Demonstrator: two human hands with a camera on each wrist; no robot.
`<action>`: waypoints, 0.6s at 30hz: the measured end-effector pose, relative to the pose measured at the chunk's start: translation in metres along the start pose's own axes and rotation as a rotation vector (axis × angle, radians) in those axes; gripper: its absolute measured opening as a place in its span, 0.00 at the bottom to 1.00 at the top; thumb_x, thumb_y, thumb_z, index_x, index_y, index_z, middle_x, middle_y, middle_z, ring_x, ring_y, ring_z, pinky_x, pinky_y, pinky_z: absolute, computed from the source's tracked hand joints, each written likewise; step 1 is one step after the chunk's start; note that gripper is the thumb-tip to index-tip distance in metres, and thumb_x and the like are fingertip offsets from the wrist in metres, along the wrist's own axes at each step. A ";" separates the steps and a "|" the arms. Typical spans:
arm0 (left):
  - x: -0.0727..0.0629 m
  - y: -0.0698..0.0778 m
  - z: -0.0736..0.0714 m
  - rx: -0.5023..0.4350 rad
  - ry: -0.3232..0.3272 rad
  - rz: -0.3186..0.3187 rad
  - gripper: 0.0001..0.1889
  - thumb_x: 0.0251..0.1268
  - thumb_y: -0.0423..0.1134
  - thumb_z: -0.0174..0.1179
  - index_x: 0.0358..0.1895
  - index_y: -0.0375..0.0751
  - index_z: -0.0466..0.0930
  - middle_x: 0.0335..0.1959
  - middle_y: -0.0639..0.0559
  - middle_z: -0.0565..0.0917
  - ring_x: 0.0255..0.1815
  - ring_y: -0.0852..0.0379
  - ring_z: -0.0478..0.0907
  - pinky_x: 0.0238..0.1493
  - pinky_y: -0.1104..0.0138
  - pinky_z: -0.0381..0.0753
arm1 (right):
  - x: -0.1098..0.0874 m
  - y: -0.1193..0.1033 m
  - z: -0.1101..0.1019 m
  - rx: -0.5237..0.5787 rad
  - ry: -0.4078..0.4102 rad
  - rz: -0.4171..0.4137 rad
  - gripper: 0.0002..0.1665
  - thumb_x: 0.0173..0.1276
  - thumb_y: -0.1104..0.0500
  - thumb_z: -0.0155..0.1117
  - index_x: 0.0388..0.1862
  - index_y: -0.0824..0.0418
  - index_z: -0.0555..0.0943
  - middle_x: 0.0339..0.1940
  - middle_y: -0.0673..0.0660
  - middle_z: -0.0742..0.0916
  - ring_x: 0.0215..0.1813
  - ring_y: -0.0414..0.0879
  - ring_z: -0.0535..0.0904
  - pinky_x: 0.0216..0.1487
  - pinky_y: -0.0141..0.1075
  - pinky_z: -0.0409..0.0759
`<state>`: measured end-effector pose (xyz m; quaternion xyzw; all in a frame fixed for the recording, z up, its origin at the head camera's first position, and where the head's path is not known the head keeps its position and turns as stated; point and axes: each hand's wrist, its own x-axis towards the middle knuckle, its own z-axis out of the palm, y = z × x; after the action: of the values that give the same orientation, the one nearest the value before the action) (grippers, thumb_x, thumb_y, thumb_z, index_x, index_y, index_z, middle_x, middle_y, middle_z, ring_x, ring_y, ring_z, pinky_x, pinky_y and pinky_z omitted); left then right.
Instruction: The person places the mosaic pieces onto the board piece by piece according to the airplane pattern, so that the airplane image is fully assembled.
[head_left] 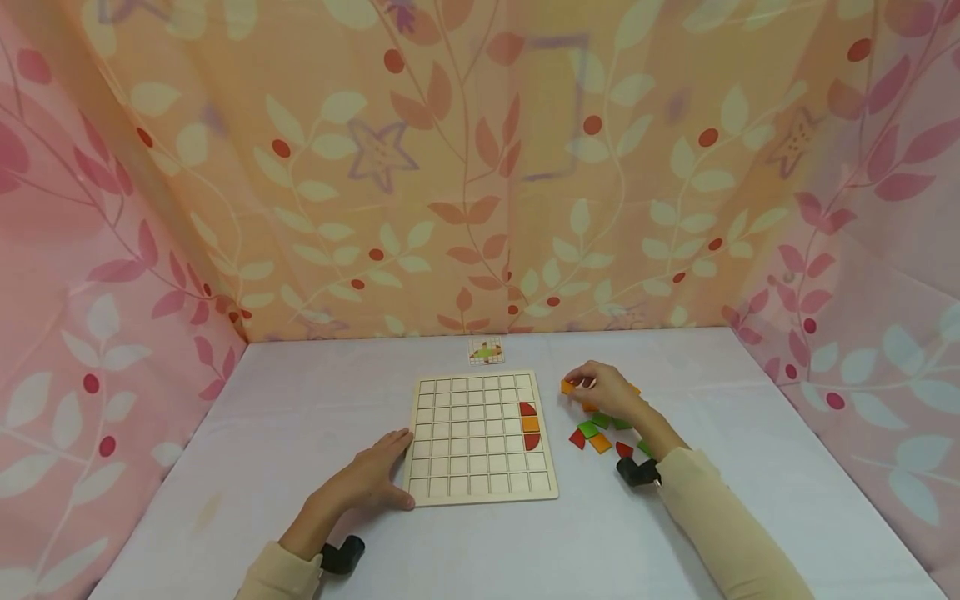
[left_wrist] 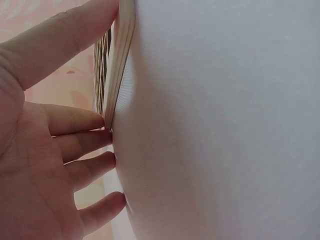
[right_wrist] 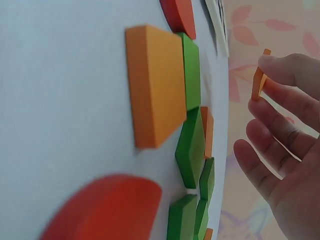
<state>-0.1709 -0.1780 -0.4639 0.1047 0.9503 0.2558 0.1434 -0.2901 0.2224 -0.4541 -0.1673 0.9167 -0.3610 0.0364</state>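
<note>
Board of pale wood (head_left: pixel 477 444), squarish and gridded, lies just left of the thin orange tile (head_left: pixel 567 387) pinched in your right hand (head_left: pixel 609 392), while your left hand (head_left: pixel 369 475), fingers extended, touches its left edge.

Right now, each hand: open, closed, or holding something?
Left hand: open, touching the edge of the grid board.
Right hand: closed, pinching an orange piece.
</note>
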 end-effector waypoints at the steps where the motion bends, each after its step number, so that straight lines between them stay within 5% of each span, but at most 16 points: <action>1: 0.000 0.000 0.000 0.001 0.000 0.000 0.56 0.36 0.44 0.81 0.73 0.33 0.60 0.76 0.38 0.60 0.78 0.37 0.54 0.72 0.38 0.56 | 0.000 -0.001 0.001 0.007 0.001 -0.003 0.15 0.61 0.62 0.68 0.47 0.63 0.85 0.40 0.58 0.84 0.40 0.48 0.75 0.34 0.31 0.76; 10: 0.000 0.001 -0.001 0.009 -0.003 -0.003 0.55 0.36 0.44 0.80 0.73 0.33 0.60 0.76 0.38 0.61 0.78 0.37 0.53 0.72 0.39 0.56 | -0.003 -0.009 0.006 0.035 -0.027 0.028 0.16 0.61 0.61 0.69 0.49 0.62 0.84 0.42 0.58 0.82 0.39 0.48 0.74 0.30 0.31 0.79; 18: 0.000 0.002 0.000 0.011 -0.004 -0.006 0.55 0.36 0.44 0.80 0.73 0.33 0.61 0.75 0.37 0.61 0.77 0.37 0.54 0.72 0.38 0.56 | -0.003 -0.011 0.012 0.020 -0.040 0.009 0.16 0.61 0.58 0.69 0.49 0.59 0.85 0.41 0.54 0.83 0.41 0.47 0.73 0.38 0.35 0.75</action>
<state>-0.1703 -0.1766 -0.4626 0.1030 0.9517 0.2498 0.1456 -0.2821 0.2083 -0.4560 -0.1702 0.9129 -0.3665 0.0579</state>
